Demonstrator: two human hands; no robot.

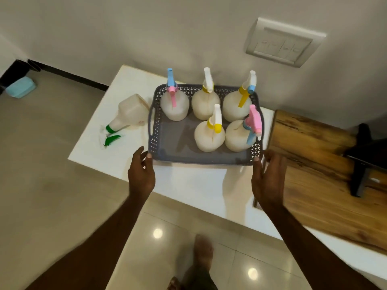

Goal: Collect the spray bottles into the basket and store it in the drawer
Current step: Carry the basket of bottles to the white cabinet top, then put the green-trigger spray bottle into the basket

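Note:
A grey perforated basket sits on the white counter and holds several white spray bottles standing upright, with pink-blue, white-yellow and yellow-blue heads among them. One more bottle with a green collar lies on its side left of the basket. My left hand touches the basket's near left corner with thumb and fingertips. My right hand touches the near right corner, fingers spread. Neither hand is wrapped round the rim.
A loose green trigger lies on the counter by the fallen bottle. A wooden surface adjoins the counter at right, with a dark stand on it. A switch plate is on the wall. My foot stands on the tiled floor.

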